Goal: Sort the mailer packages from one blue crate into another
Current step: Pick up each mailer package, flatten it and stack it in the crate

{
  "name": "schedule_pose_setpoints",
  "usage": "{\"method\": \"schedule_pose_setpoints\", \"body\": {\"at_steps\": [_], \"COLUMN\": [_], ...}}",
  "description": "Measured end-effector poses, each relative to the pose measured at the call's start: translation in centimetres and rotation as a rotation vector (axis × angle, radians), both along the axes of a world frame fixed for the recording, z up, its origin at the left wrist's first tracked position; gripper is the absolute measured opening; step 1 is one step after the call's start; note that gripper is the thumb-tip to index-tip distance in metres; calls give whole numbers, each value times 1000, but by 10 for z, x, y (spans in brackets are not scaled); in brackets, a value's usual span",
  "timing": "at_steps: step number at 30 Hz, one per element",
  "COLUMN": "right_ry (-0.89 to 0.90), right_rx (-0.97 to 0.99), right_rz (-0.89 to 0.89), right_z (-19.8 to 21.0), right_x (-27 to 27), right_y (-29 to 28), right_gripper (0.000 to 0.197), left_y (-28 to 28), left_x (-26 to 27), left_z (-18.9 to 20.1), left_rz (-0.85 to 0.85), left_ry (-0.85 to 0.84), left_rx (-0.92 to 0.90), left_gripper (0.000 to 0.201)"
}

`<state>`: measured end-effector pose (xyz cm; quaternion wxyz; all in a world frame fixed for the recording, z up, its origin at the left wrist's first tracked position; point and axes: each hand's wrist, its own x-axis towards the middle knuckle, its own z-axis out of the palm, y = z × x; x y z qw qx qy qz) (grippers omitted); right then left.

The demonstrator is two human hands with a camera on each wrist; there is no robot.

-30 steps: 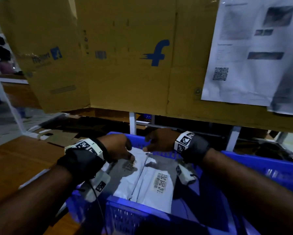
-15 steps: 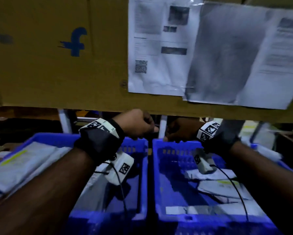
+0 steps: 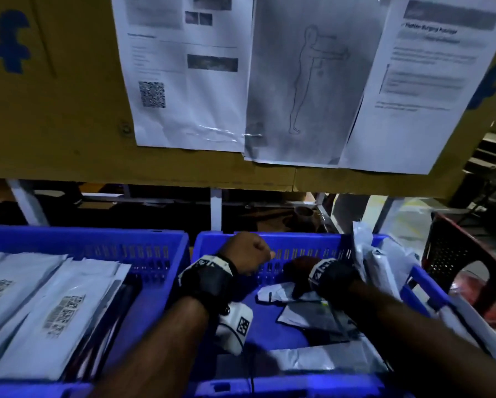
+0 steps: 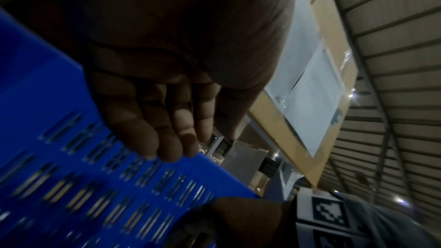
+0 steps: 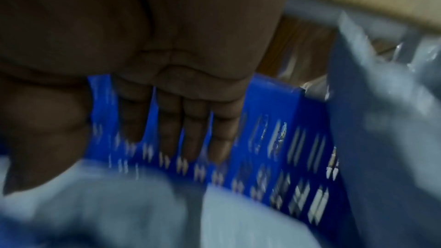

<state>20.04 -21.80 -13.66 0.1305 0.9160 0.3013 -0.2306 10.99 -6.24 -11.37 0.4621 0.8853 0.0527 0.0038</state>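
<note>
Two blue crates stand side by side. The left crate (image 3: 97, 237) is packed with white mailers (image 3: 54, 305) bearing barcode labels. The right crate (image 3: 298, 239) holds a few loose mailers: a small white one (image 3: 275, 294), a grey one (image 3: 312, 314), and more leaning on its right wall (image 3: 378, 268). My left hand (image 3: 249, 251) hovers over the right crate's far wall (image 4: 95, 186); its relaxed fingers (image 4: 167, 139) hold nothing. My right hand (image 3: 298, 271) is lower in that crate, with a finger down on the small white mailer. The fingers (image 5: 181, 129) lie straight above blurred mailers (image 5: 119, 205).
A cardboard panel (image 3: 54, 110) with taped paper sheets (image 3: 189, 81) hangs over the crates' far side on white posts (image 3: 215, 208). A dark red plastic chair (image 3: 465, 254) stands at the right. Another blue rim (image 3: 424, 285) with white mailers (image 3: 470, 334) adjoins the right crate.
The view has swung right. Both hands moved from the left crate across to the right crate, and my right hand has dropped down onto the small white mailer.
</note>
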Motion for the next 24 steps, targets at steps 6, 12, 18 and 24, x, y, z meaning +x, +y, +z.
{"method": "schedule_pose_setpoints", "body": {"at_steps": [6,12,18,24], "right_ry": [-28,10,134,316], "right_rx": [88,321,803,1269], "right_rz": [-28,-104,-129,-228], "right_z": [-66,-25,26,27], "right_x": [20,32,14,10], "right_y": [-19,-28,-41,-30], "right_gripper": [43,28,20,27], "left_y": [7,13,7,-7], "left_x": [9,17,12,2], "left_z": [-49,-59,-47,-37], "left_rz": [27,-3,-10,-146], "left_ry": [5,-18,-103,-51], "left_rx": [-9,-43,-432,-685], "left_gripper": [15,36,65,43]}}
